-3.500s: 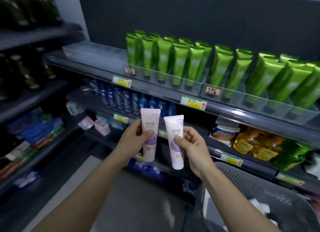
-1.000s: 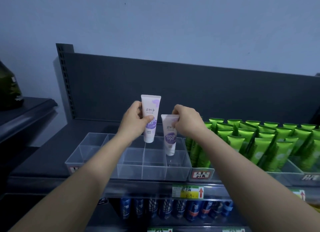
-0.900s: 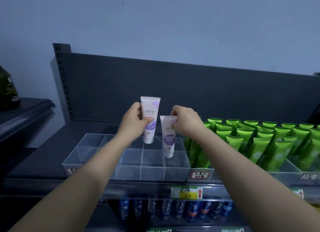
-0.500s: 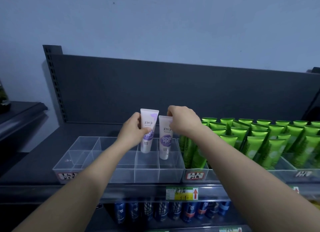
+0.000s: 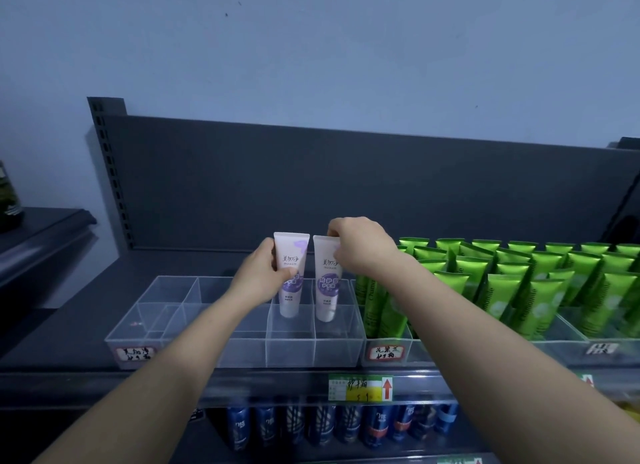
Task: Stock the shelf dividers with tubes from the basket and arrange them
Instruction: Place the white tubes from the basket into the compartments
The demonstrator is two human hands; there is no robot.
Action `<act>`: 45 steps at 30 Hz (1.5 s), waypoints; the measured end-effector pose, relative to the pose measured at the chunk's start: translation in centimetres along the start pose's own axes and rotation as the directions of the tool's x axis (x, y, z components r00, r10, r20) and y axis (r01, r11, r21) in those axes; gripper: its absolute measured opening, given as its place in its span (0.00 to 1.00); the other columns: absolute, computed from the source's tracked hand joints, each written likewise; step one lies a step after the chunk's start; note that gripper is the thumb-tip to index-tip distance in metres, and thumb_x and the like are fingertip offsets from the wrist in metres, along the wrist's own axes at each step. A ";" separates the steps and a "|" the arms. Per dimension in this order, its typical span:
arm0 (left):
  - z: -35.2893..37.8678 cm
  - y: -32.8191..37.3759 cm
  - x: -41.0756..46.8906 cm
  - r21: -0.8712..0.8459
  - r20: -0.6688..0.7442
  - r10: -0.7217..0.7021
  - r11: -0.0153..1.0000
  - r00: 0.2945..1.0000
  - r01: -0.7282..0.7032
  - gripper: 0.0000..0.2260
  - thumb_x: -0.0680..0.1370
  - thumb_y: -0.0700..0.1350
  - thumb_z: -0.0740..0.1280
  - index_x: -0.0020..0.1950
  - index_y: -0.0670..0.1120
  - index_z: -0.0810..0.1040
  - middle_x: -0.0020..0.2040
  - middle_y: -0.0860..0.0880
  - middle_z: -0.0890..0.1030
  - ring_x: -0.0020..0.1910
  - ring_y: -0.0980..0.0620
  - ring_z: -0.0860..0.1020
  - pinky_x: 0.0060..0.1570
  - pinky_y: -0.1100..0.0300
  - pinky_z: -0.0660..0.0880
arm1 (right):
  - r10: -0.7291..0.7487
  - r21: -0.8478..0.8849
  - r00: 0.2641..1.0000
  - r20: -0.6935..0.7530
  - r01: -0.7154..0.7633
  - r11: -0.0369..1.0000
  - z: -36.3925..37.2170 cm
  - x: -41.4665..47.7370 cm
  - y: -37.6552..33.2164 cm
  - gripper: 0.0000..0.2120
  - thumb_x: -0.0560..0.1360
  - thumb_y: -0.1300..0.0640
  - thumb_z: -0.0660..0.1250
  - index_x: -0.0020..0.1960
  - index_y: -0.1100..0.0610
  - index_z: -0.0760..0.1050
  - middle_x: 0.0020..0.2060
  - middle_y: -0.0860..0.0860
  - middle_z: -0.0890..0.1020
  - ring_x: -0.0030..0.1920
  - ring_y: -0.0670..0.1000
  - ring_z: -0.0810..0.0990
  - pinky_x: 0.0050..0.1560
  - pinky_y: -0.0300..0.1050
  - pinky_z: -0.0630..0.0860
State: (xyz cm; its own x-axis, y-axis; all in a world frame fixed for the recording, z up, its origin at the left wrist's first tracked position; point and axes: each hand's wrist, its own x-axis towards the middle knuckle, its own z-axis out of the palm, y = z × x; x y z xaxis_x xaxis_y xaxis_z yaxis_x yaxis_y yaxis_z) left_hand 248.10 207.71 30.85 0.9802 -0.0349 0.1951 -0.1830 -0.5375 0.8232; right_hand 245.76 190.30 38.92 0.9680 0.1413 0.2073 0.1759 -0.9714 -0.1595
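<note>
The left hand (image 5: 258,280) is holding a white-and-purple tube (image 5: 292,273) in a curled grip, with the thumb lying across its front near the middle and the fingers going behind it. The right hand (image 5: 360,247) is pinching the flat top edge of a second matching tube (image 5: 327,283) from above, its knuckles arching over it. Both tubes are standing cap-down and nearly upright in the clear divider tray (image 5: 242,352), side by side in two neighbouring compartments at the tray's right end. I cannot tell whether their caps are touching the tray's floor. Both forearms are reaching forward from the lower corners, converging over the tray's front wall. The tray is sitting on a dark shelf (image 5: 86,311) and is carrying a handwritten label (image 5: 135,353) at its front left corner. Just right of the tray, green tubes (image 5: 502,290) are standing packed in rows. Below the tray's front, a yellow-and-green price tag (image 5: 360,388) is hanging on the shelf rail.
</note>
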 end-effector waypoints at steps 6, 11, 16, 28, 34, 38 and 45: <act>-1.0 1.0 -0.8 0.037 0.011 -0.010 0.999 1.000 0.010 0.19 0.73 0.44 0.71 0.61 0.50 0.69 0.52 0.51 0.81 0.49 0.50 0.79 0.53 0.52 0.75 | -0.019 -0.020 0.999 -0.047 0.018 1.000 -0.6 -0.5 -0.1 0.11 0.73 0.60 0.65 0.56 0.53 0.73 0.52 0.52 0.78 0.51 0.57 0.76 0.41 0.46 0.71; -2.4 3.4 -1.4 0.250 -0.087 0.146 0.961 0.986 -0.120 0.27 0.76 0.45 0.68 0.73 0.46 0.64 0.66 0.48 0.74 0.65 0.48 0.71 0.62 0.54 0.67 | -0.055 -0.040 0.989 -0.139 0.050 0.998 -2.1 -2.1 0.3 0.14 0.76 0.52 0.65 0.60 0.52 0.72 0.55 0.51 0.78 0.55 0.55 0.75 0.48 0.47 0.73; -3.2 7.2 -2.1 0.548 -0.034 0.435 0.761 0.900 -0.347 0.18 0.78 0.47 0.66 0.65 0.43 0.75 0.64 0.47 0.76 0.67 0.47 0.69 0.65 0.51 0.67 | -0.054 -0.087 0.958 -0.280 0.031 0.996 -3.9 -4.4 1.6 0.15 0.76 0.49 0.65 0.61 0.52 0.73 0.55 0.51 0.76 0.58 0.55 0.74 0.52 0.48 0.73; 2.5 15.1 -6.3 0.729 0.247 0.632 0.378 0.734 -0.571 0.12 0.77 0.52 0.64 0.56 0.46 0.75 0.54 0.49 0.77 0.59 0.47 0.73 0.55 0.53 0.68 | 0.175 -0.208 0.900 -0.398 -0.274 0.939 -7.0 -13.9 9.6 0.22 0.75 0.47 0.65 0.67 0.51 0.69 0.60 0.53 0.76 0.62 0.56 0.72 0.58 0.51 0.68; 7.9 18.8 -9.8 0.700 0.330 0.663 0.305 0.672 -0.645 0.12 0.77 0.52 0.65 0.56 0.46 0.74 0.54 0.48 0.77 0.59 0.46 0.72 0.53 0.53 0.69 | 0.313 -0.257 0.883 -0.349 -0.411 0.875 -8.0 -20.6 15.3 0.24 0.75 0.46 0.66 0.68 0.52 0.68 0.62 0.55 0.75 0.64 0.58 0.71 0.59 0.50 0.69; 12.3 20.8 -12.8 0.669 0.376 0.637 0.315 0.672 -0.673 0.14 0.77 0.52 0.65 0.59 0.46 0.74 0.57 0.47 0.77 0.61 0.45 0.72 0.56 0.52 0.70 | 0.403 -0.275 0.865 -0.297 -0.482 0.832 -8.2 -25.8 19.3 0.23 0.76 0.47 0.65 0.68 0.53 0.68 0.60 0.55 0.75 0.62 0.58 0.72 0.58 0.52 0.72; 20.5 23.2 -19.5 0.607 0.475 0.542 0.368 0.693 -0.704 0.15 0.78 0.51 0.64 0.61 0.46 0.73 0.58 0.46 0.75 0.60 0.44 0.72 0.54 0.51 0.71 | 0.497 -0.283 0.849 -0.180 -0.529 0.800 -7.7 -35.4 26.0 0.20 0.76 0.49 0.63 0.66 0.53 0.69 0.62 0.55 0.74 0.64 0.59 0.70 0.59 0.53 0.71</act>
State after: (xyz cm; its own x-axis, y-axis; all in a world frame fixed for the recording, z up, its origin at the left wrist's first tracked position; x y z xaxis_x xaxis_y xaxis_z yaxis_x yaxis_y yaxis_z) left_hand 226.34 178.64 35.27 0.6162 -0.7158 0.3284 -0.7112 -0.6849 -0.1584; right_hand 214.69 158.60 34.86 0.8769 -0.3975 0.2703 -0.4219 -0.9059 0.0361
